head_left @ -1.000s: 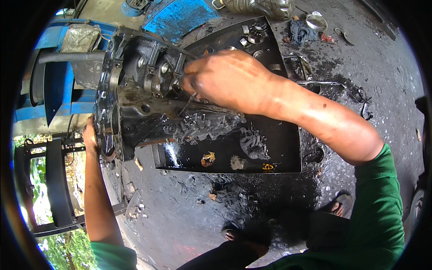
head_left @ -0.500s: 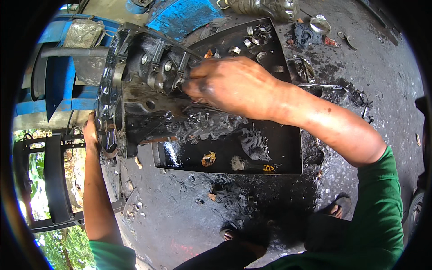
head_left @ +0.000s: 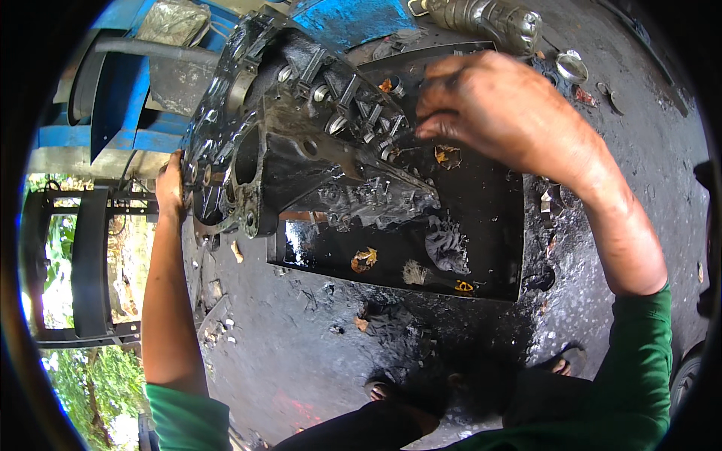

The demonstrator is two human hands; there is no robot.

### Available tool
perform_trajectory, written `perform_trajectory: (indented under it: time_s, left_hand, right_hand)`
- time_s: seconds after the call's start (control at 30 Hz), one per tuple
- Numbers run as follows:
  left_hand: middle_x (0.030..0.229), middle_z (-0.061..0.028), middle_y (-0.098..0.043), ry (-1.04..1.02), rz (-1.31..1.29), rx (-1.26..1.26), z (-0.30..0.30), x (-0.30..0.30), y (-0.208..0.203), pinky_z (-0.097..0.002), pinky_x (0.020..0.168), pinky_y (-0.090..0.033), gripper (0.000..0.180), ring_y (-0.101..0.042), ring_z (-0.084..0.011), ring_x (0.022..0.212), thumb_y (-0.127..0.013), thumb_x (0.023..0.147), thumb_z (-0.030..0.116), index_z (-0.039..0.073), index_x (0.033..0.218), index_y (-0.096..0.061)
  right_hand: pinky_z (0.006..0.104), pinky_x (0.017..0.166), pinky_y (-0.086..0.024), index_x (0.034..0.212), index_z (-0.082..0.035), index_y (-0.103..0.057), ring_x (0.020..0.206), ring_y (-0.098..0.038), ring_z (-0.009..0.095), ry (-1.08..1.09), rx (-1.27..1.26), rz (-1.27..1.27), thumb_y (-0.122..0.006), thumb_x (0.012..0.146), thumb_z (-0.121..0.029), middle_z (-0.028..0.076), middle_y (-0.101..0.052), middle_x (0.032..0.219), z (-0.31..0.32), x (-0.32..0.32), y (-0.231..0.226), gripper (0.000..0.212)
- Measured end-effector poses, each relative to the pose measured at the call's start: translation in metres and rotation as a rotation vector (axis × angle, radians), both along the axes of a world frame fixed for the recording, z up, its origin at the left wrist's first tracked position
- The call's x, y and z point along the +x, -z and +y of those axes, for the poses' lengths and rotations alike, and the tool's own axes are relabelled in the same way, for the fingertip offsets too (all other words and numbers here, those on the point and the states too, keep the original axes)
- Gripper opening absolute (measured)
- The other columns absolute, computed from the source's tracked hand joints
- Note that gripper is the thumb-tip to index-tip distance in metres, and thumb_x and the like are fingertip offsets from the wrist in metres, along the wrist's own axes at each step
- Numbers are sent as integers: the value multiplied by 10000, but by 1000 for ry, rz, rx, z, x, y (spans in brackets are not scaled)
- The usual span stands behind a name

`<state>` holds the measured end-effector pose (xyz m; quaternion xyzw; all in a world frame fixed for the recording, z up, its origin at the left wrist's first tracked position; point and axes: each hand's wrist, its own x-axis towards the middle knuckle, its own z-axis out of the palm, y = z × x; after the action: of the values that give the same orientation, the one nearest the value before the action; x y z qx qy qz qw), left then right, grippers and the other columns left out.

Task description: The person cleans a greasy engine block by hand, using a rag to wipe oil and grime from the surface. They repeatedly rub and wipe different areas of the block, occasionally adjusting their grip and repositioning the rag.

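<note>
A black, oily engine block (head_left: 301, 158) stands tilted above a dark metal tray, its bearing caps and cylinder openings showing. My left hand (head_left: 170, 186) is wrapped round the block's left edge, the fingertips partly behind it. At the block's far right end is my right hand (head_left: 485, 105), its fingers curled and bent together. Whatever those fingers hold, if anything, is hidden, and I cannot tell whether they touch the block.
Under the block, the tray (head_left: 496, 289) holds a dark rag (head_left: 447, 244), a brush (head_left: 416, 273) and dry leaves (head_left: 365, 259). A blue sheet (head_left: 350, 22) and a large plastic bottle (head_left: 481, 19) lie beyond. Loose metal rings (head_left: 571, 68) are on the stained floor at right.
The block has turned and tilted, so its side shows more. My right hand has moved from over the bearing caps to the right, by the block's end. My left hand stays on its edge.
</note>
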<state>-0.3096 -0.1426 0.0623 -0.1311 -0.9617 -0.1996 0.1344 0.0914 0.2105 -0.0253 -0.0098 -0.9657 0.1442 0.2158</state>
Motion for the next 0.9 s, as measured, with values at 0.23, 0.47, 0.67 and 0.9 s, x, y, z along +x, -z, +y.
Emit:
perform_trajectory:
  time_s: [0.23,0.47,0.67,0.9]
  left_hand:
    - [1015,-197,-719,-37,20,-52,8,11,0,-377,889,-453,681,-659,-280,960,-509,893,582,-37,1115,-686]
    - [1025,-214,-711,29,-37,24,4,6,3,-385,901,-451,691,-656,-314,961,-503,891,583,-49,1110,-677]
    - [1011,-212,-711,13,11,-12,-5,-9,4,-381,901,-454,691,-651,-294,972,-542,879,578,-69,1074,-686]
    - [1033,-207,-713,-50,-52,0,-5,-14,-1,-370,912,-449,720,-655,-303,977,-523,868,608,-61,1080,-686]
  right_hand:
    - [403,779,-553,920,-82,-716,891,-671,277,-18,57,105,-711,830,-273,58,-654,946,9,8,4,212]
    - [387,818,-566,911,-65,-707,910,-696,268,-186,-54,118,-689,860,-340,88,-697,945,-15,-9,17,281]
    - [405,812,-555,921,-90,-720,935,-679,284,-210,-122,182,-699,853,-283,53,-686,1002,2,-10,32,205]
    - [404,820,-556,913,-78,-721,933,-689,283,-205,-179,100,-691,858,-273,68,-692,985,-8,-5,29,205]
